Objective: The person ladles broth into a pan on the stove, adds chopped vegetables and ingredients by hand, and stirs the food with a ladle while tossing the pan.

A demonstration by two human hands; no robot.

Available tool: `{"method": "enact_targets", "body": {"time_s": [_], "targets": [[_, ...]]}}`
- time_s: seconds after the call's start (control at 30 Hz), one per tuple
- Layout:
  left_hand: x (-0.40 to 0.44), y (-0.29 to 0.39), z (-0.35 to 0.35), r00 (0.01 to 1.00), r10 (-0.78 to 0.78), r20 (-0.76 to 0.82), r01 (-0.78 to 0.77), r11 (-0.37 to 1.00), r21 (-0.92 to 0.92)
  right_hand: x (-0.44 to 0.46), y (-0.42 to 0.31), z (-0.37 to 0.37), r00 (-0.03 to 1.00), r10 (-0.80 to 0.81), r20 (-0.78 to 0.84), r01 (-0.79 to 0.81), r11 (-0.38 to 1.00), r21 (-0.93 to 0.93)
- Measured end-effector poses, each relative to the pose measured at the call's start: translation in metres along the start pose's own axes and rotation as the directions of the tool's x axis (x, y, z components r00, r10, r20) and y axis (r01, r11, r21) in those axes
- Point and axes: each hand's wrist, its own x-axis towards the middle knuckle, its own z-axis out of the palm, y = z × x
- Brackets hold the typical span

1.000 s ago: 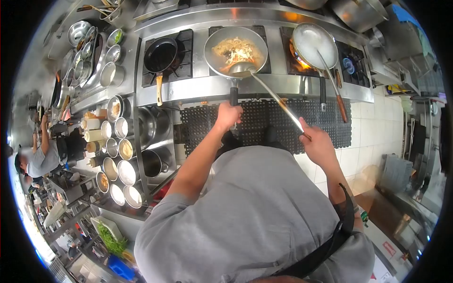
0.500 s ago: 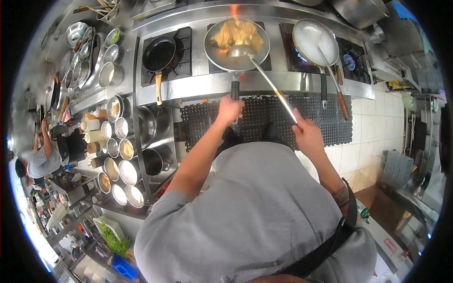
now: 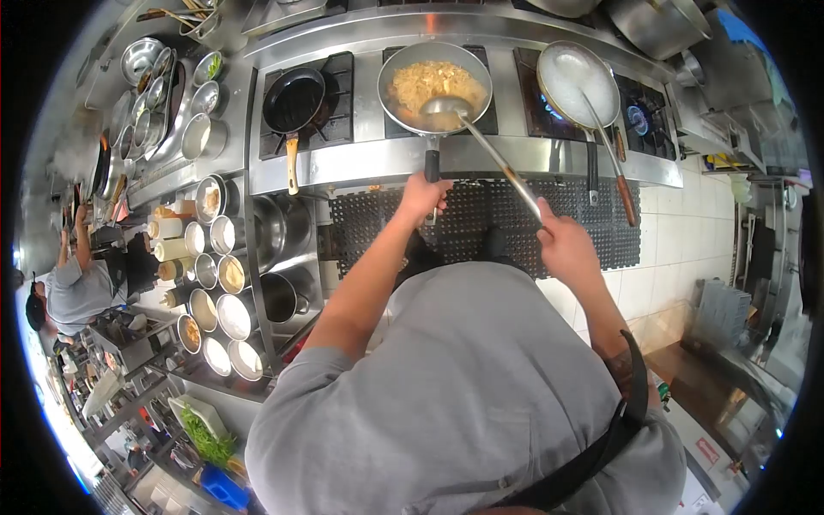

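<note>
Left hand (image 3: pixel 422 197) clamps the handle (image 3: pixel 432 161) at the pan's (image 3: pixel 435 54) six o'clock; right hand (image 3: pixel 566 247), at five o'clock, clamps the ladle (image 3: pixel 498 160).

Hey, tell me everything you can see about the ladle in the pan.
The ladle looks metal, with a rounded bowl and a long, straight handle, silvery with a brownish stretch partway along. It slants across the near rim of the pan, bowl end inside against the food, though which way the bowl faces is hard to tell. The right hand grips the handle's outer end.
</note>
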Motion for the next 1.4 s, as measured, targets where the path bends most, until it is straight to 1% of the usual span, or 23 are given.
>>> {"method": "enact_targets", "body": {"time_s": [0.03, 0.07, 0.1, 0.13, 0.17, 0.2, 0.27, 0.33, 0.4, 0.43, 0.47, 0.6, 0.67, 0.7, 0.8, 0.83, 0.97, 1.07, 1.13, 1.23, 1.3, 1.37, 1.4], "targets": [[0.004, 0.0, -0.003, 0.997, -0.037, 0.061, 0.038, 0.999, -0.015, 0.007, 0.009, 0.001, 1.0, -0.016, -0.004, 0.016, 1.0, -0.003], [0.005, -0.003, -0.001, 0.997, -0.045, 0.066, 0.046, 0.999, -0.013, 0.011, 0.014, 0.004, 1.0, -0.027, -0.005, 0.027, 1.0, -0.003], [0.009, -0.004, 0.002, 0.999, -0.033, 0.022, 0.033, 0.999, 0.024, 0.019, 0.001, -0.001, 1.0, 0.016, 0.007, -0.016, 0.999, -0.042], [0.012, -0.003, 0.003, 1.0, -0.013, -0.026, 0.015, 0.998, 0.06, 0.018, 0.0, 0.003, 1.0, 0.016, 0.002, -0.015, 0.999, -0.044], [0.006, -0.011, 0.003, 0.998, 0.054, -0.011, -0.054, 0.997, 0.052, 0.017, -0.001, 0.011, 0.999, -0.004, -0.046, 0.003, 1.0, -0.003], [-0.007, -0.014, 0.005, 0.998, 0.066, -0.012, -0.065, 0.996, 0.054, 0.017, -0.002, 0.013, 0.995, -0.025, -0.099, 0.029, 0.999, 0.035], [-0.024, -0.019, 0.01, 0.986, 0.053, -0.157, -0.037, 0.994, 0.105, 0.012, 0.003, 0.01, 0.995, -0.003, -0.103, 0.009, 0.998, 0.06], [0.011, -0.027, -0.001, 0.998, 0.009, -0.069, -0.002, 0.994, 0.11, 0.006, 0.007, 0.015, 0.997, 0.046, -0.063, -0.041, 0.995, 0.088], [0.017, -0.003, 0.002, 0.995, 0.074, -0.067, -0.066, 0.992, 0.11, 0.011, 0.005, 0.017, 0.989, -0.025, -0.148, 0.044, 0.991, 0.125], [0.015, -0.004, 0.002, 0.996, 0.037, -0.086, -0.027, 0.993, 0.111, 0.009, 0.01, 0.019, 0.988, -0.034, -0.152, 0.052, 0.991, 0.121], [0.011, 0.002, 0.0, 0.994, 0.059, -0.093, -0.049, 0.993, 0.107, 0.01, 0.012, 0.021, 0.984, -0.051, -0.169, 0.071, 0.991, 0.115], [0.016, -0.005, 0.0, 0.998, -0.005, -0.063, 0.012, 0.994, 0.106, 0.019, 0.006, 0.039, 0.984, 0.01, -0.179, 0.011, 0.993, 0.114], [0.031, 0.001, 0.004, 0.999, 0.026, -0.039, -0.023, 0.997, 0.068, 0.046, 0.006, 0.057, 0.956, -0.028, -0.291, 0.087, 0.977, 0.194], [0.035, -0.005, 0.006, 0.997, 0.029, -0.066, -0.024, 0.996, 0.085, 0.053, -0.001, 0.062, 0.947, -0.039, -0.318, 0.107, 0.974, 0.199], [0.015, -0.002, 0.012, 0.993, 0.059, -0.106, -0.055, 0.998, 0.037, 0.085, 0.003, 0.104, 0.948, -0.023, -0.317, 0.07, 0.988, 0.139], [0.011, -0.004, 0.01, 0.997, 0.032, -0.064, -0.028, 0.998, 0.055, 0.089, 0.002, 0.111, 0.955, -0.014, -0.295, 0.057, 0.989, 0.14], [-0.003, -0.004, -0.001, 0.998, 0.051, -0.026, -0.05, 0.998, 0.037, 0.094, -0.003, 0.118, 0.939, -0.037, -0.341, 0.125, 0.963, 0.239], [-0.005, -0.009, -0.008, 1.0, 0.001, -0.002, -0.001, 0.998, 0.068, 0.109, -0.015, 0.117, 0.943, -0.014, -0.332, 0.099, 0.965, 0.241], [-0.005, -0.013, -0.011, 1.0, 0.008, 0.0, -0.007, 0.997, 0.083, 0.128, -0.022, 0.118, 0.961, 0.014, -0.278, 0.028, 0.989, 0.146], [-0.007, -0.006, -0.016, 0.999, 0.041, -0.001, -0.041, 0.989, 0.14, 0.118, -0.015, 0.114, 0.96, -0.033, -0.278, 0.086, 0.98, 0.181], [-0.004, -0.009, -0.012, 0.998, 0.055, -0.008, -0.053, 0.986, 0.158, 0.109, -0.01, 0.117, 0.957, -0.023, -0.288, 0.083, 0.976, 0.2], [0.004, -0.015, -0.016, 0.985, 0.169, -0.027, -0.149, 0.923, 0.354, 0.109, -0.01, 0.123, 0.956, -0.022, -0.292, 0.09, 0.971, 0.221], [0.004, -0.012, -0.014, 0.984, 0.175, -0.025, -0.155, 0.923, 0.353, 0.114, -0.013, 0.129, 0.949, -0.022, -0.316, 0.091, 0.975, 0.204]]}}
